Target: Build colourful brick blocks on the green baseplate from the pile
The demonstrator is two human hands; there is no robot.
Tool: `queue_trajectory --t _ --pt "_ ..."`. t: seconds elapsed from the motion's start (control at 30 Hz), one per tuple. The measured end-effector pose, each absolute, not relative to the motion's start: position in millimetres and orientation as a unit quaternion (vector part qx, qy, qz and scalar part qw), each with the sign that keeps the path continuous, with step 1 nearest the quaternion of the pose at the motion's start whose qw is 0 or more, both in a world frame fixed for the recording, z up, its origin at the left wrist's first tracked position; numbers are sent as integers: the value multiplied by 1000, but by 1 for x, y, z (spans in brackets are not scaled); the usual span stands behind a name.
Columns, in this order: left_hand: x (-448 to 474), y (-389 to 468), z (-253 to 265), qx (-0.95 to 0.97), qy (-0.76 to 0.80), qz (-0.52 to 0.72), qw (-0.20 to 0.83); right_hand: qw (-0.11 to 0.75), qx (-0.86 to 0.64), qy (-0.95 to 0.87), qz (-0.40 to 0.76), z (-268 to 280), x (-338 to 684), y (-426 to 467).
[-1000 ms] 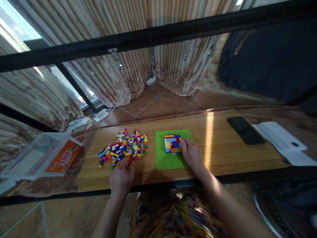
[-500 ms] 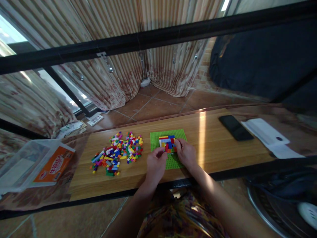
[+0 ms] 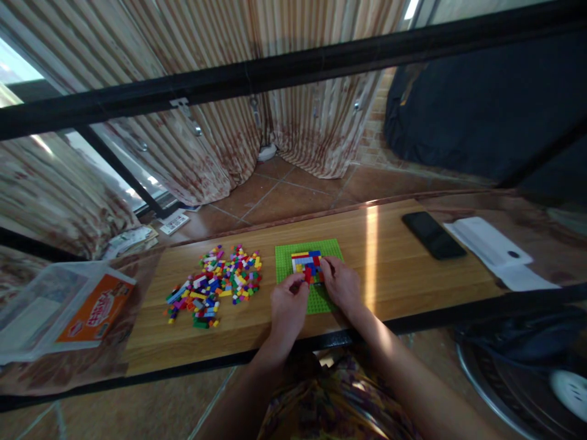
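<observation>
Left hand [image 3: 288, 302]: thumb and fingertips pinched together on a red brick [image 3: 307, 274], which sits over the lower part of the brick panel; whether the two touch cannot be told.

Right hand [image 3: 340, 282]: fingers bent at the panel's right edge; whether they clamp it cannot be told.

Brick panel [image 3: 303, 260]: multicoloured, yellow, red, blue and white among its colours; between and just beyond the hands, over a green studded baseplate [image 3: 283, 263].

Surface: wood-grain board [image 3: 243, 330], beneath both hands, crossed by a bright strip of light right of the right hand.

Loose bricks [image 3: 208, 284]: mixed colours, scattered left of the left hand.

Clear plastic tub [image 3: 36, 287]: orange label, well left of the left hand.

Black phone [image 3: 433, 235]: lying flat, well right of the right hand; white item [image 3: 488, 241] farther right.

Room, beyond the hands: black metal bar [image 3: 275, 67]; striped curtains [image 3: 197, 153]; brown floor tiles [image 3: 293, 192]; papers [image 3: 131, 241] at far left; large dark cover [image 3: 458, 122] at far right.
</observation>
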State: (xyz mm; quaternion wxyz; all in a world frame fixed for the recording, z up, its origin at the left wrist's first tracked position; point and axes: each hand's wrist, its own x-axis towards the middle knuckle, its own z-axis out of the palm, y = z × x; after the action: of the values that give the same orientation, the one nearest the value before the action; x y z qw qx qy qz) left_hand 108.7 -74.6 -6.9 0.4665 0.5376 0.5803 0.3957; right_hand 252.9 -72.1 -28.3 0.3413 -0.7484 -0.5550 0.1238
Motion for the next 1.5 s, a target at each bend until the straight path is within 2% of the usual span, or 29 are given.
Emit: queue_trajectory --t 0.17,0.33,0.53,0.7,0.87,1.07,1.33,1.5 --pt "113 -75 -10 511 567 415 495 407 -714 -558 117 -26 252 -76" --pt "112 -79 -5 456 555 415 559 469 -585 -654 101 -22 252 -91" --pt "111 -83 -5 463 523 397 595 418 -522 -735 112 -29 257 -107" --pt "112 -86 -5 458 508 397 612 427 -540 -719 95 -32 264 -112" --pt "98 -83 -9 516 512 455 514 443 -630 -632 90 -24 272 -119" --pt "83 -76 -24 612 548 446 356 389 -721 -562 114 -12 265 -116" --pt "82 -79 -33 711 514 387 285 308 -760 -562 106 -3 242 -109" --pt "82 -81 -34 720 510 384 271 288 -770 -561 98 0 237 -107"
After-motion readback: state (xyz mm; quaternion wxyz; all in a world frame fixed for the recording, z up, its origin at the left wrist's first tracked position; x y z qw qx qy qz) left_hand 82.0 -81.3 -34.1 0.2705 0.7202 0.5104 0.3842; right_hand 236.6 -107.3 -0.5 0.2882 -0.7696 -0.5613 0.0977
